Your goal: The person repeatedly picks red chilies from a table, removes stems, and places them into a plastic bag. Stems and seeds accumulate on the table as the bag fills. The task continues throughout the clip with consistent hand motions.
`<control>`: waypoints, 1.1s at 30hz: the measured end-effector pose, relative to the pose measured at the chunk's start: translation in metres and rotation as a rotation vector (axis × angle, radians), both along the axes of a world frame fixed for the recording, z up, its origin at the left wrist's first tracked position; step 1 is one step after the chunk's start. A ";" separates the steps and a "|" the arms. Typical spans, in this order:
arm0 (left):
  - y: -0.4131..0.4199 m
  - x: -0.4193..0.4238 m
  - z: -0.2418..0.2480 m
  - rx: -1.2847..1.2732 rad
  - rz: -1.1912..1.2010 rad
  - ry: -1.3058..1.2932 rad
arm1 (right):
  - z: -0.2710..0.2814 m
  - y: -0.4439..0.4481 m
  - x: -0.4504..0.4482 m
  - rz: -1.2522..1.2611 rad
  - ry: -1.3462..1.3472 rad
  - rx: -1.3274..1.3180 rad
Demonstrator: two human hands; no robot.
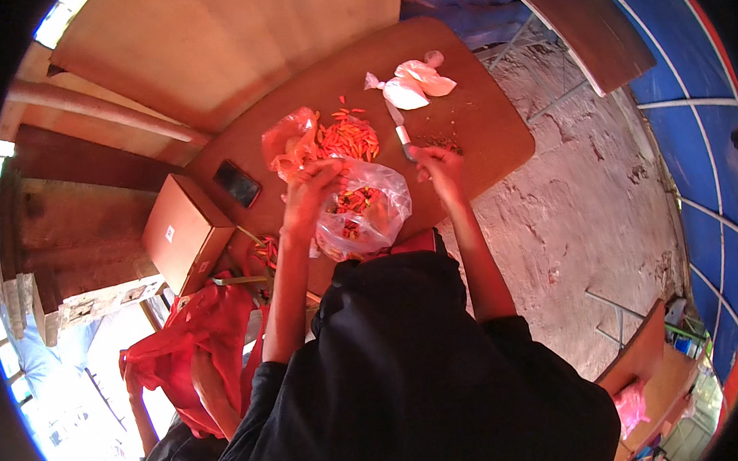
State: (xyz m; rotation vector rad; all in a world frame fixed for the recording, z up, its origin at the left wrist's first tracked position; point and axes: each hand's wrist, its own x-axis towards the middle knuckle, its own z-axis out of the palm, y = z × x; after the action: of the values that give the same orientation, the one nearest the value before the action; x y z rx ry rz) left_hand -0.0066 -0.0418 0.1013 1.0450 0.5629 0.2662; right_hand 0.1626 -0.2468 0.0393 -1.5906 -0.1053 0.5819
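Observation:
My left hand (pixel 313 182) is at the upper left rim of a clear plastic bag (pixel 396 206) that holds red chillies. Its fingers are bent together; whether they pinch the plastic or a chilli cannot be made out. My right hand (pixel 441 166) is raised right of the bag, fingers curled, beside the handle end of a knife (pixel 401 132); anything between its fingertips is too small to tell. Beyond the bag lies a heap of red-orange chillies (pixel 352 138), with a crumpled orange-red plastic bag (pixel 290 140) to its left. Small dark scraps (pixel 445 143) lie behind my right hand.
On the brown table (pixel 488 109) are knotted white plastic bags (pixel 414 85) and a phone (pixel 237 183). A cardboard box (pixel 185 229) stands at left. Nearby, another person's hands (pixel 211 389) are at a red cloth bag (pixel 201 342). Folding tables (pixel 591 33) stand near the blue tarp wall (pixel 688 166).

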 end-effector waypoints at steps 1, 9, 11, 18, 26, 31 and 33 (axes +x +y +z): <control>0.004 0.001 -0.003 0.127 0.029 0.007 | -0.028 -0.011 0.016 -0.094 -0.073 -0.067; 0.051 0.043 -0.036 1.111 0.067 0.202 | -0.178 -0.064 0.084 -0.186 -0.338 -0.547; 0.054 0.053 -0.045 1.115 0.019 0.248 | -0.191 -0.056 0.093 -0.178 -0.389 -0.579; 0.055 0.048 -0.047 1.310 0.285 0.093 | -0.170 -0.051 0.082 -0.106 -0.211 -0.537; 0.017 0.003 -0.004 0.729 0.081 0.106 | -0.018 -0.027 0.017 -0.042 0.375 0.398; -0.010 0.010 0.012 0.656 -0.096 0.029 | 0.041 0.003 -0.011 0.145 0.394 0.566; -0.018 0.013 0.019 0.598 -0.158 0.030 | 0.058 0.014 -0.021 0.191 0.396 0.593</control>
State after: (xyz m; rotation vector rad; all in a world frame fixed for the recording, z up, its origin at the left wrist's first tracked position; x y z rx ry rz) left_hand 0.0061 -0.0602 0.1206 1.6660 0.4308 0.2870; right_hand 0.1411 -0.2332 0.0972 -0.8784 -0.1189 0.9081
